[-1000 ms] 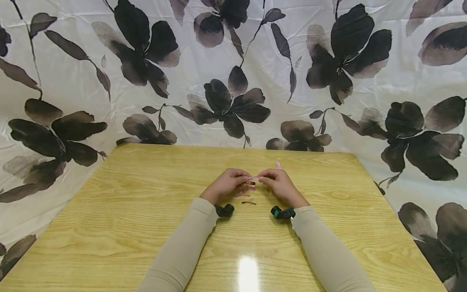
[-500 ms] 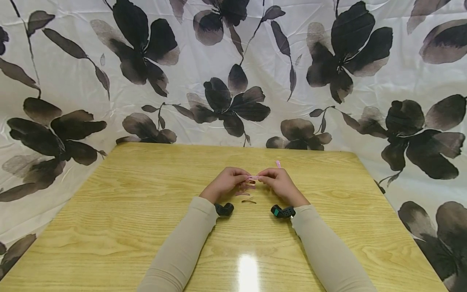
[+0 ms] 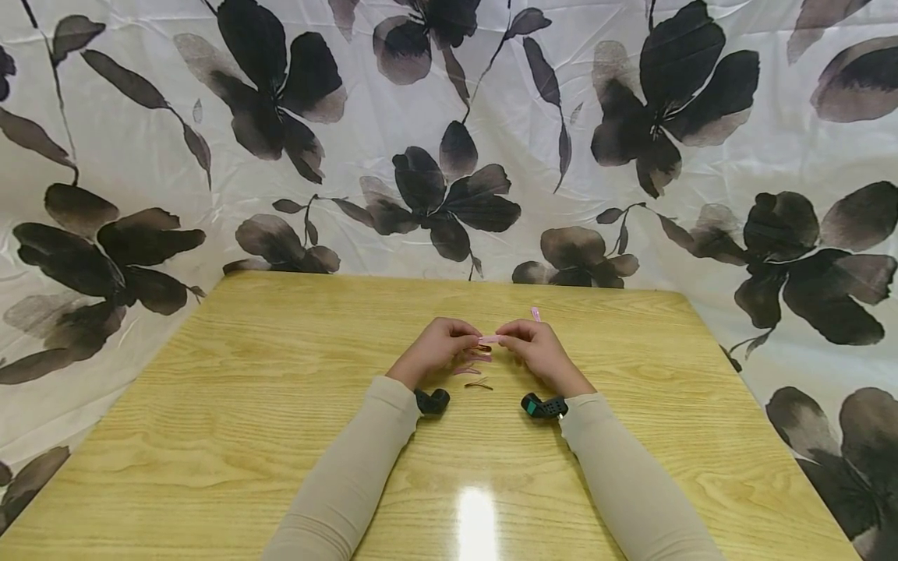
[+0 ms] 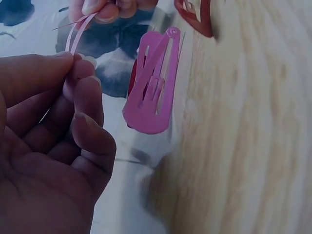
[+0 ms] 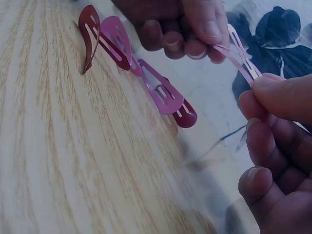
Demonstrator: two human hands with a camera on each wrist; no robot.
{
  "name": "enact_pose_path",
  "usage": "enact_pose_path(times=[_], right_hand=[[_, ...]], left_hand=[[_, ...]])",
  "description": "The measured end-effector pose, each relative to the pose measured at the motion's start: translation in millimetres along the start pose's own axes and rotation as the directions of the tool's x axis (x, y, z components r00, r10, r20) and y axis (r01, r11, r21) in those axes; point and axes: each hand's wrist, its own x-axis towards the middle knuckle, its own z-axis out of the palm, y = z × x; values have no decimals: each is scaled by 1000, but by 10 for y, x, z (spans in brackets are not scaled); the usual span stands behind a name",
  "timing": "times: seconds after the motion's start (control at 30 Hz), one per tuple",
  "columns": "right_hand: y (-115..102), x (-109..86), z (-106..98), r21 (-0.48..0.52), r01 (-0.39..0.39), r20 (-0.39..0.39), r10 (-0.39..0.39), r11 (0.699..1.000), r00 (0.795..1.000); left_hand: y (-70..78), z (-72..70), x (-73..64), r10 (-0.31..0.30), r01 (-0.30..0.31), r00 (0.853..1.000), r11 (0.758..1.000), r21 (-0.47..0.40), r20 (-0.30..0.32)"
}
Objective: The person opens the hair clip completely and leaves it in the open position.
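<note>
Between my two hands is a pale pink snap hair clip (image 5: 242,54), its two layers bowed apart. My left hand (image 3: 442,347) pinches one end between thumb and index finger. The other end is pinched the same way by my right hand (image 3: 542,352). Under and in front of the hands, more snap clips stand in a short line on the table. A dark red clip (image 5: 89,35) is nearest my body, with its layers apart. Beyond it comes a pink clip (image 5: 114,36), then another pink clip (image 4: 152,95), and a red clip (image 5: 186,116) partly hidden behind that one.
Past my right hand lies one more pink clip (image 3: 535,314) on the wooden table (image 3: 245,405). A camera is strapped to each wrist. Behind the table's far edge hangs a white cloth (image 3: 547,202) printed with dark flowers.
Both hands keep their pinch on the pale pink clip and stay nearly in place. The clips on the table have not moved; the head view has tilted very slightly.
</note>
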Motion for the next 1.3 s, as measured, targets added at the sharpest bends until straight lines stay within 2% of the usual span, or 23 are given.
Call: enact_pose_path(times=[0.17,0.43,0.73,1.0,1.3], right_hand=[[2,1,4,6,-2,3,2,1000,1000],[11,25,-9,10,-39,32,39,999,999],[-276,-108,-27,-33,-81,79,83,996,993],[24,8,-60,-82,-82,122,91,993,988],[70,6,-120,-159,-54,165,80,986,983]], left_hand=[[27,-3,-26,15,-14,1000,998,66,-11],[58,-13,-53,2,1,1000,988,152,-16],[57,-39,-45,46,-45,999,963,267,2],[133,-9,-66,56,-71,997,935,349,56],[210,72,-111,57,-89,995,891,445,85]])
